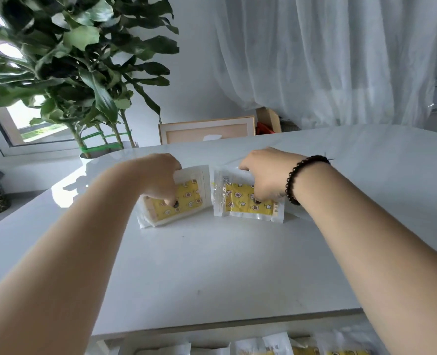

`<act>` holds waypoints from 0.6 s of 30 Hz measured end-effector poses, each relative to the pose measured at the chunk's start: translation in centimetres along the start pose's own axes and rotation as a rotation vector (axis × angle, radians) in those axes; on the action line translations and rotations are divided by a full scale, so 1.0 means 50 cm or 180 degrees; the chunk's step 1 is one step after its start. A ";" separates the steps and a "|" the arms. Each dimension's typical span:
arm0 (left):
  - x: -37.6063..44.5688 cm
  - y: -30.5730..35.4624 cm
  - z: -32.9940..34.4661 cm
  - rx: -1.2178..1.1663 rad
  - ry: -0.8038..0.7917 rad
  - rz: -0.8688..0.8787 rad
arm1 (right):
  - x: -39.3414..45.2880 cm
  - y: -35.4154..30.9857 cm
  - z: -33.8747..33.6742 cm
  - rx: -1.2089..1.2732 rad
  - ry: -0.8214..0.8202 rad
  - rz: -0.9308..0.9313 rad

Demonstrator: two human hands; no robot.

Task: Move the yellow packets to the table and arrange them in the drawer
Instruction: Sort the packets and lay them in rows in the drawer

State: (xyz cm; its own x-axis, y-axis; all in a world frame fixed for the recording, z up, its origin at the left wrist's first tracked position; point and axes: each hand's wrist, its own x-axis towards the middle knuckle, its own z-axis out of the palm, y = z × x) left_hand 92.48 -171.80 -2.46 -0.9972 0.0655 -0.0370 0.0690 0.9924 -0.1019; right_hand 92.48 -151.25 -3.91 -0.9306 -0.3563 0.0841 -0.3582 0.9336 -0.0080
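Two bare arms reach out over a white table. Each hand holds its own bunch of yellow packets, and the bottom edges of both bunches touch the table top.

The left hand grips the left packets from above. Its thumb presses on the yellow front and its fingers curl over the top. This bunch leans a little to the left.

The right hand grips the right packets the same way, thumb on the front and fingers curled over the top. A dark bead bracelet sits on that wrist.

The two bunches stand just beside each other with a thin gap between them. The packets are clear plastic with yellow cards inside, and the cards have little stars and faces on them.

At the bottom edge, below the near side of the table, more packets lie in a row in the open drawer. They are blurry, so I cannot count them.

Behind the table stands a big green plant next to a window. A picture frame leans behind the far edge. A white curtain hangs on the right.
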 end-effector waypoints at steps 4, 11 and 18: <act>0.014 0.020 0.024 0.0015 0.0126 0.0140 | 0.021 -0.026 0.016 -0.0138 -0.0113 -0.0027; -0.025 0.015 -0.013 0.0028 0.0187 0.0217 | -0.008 -0.023 -0.035 -0.0404 -0.0281 -0.0095; -0.067 0.052 0.027 0.0345 0.0149 0.0256 | -0.056 -0.020 -0.021 -0.0412 -0.0328 -0.0024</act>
State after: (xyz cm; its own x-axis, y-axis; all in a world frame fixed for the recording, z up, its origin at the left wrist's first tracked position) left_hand 96.04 -169.57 -3.94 -0.9884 0.1516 -0.0033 0.1490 0.9669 -0.2073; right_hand 95.54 -151.13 -3.11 -0.9331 -0.3592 -0.0191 -0.3588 0.9255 0.1212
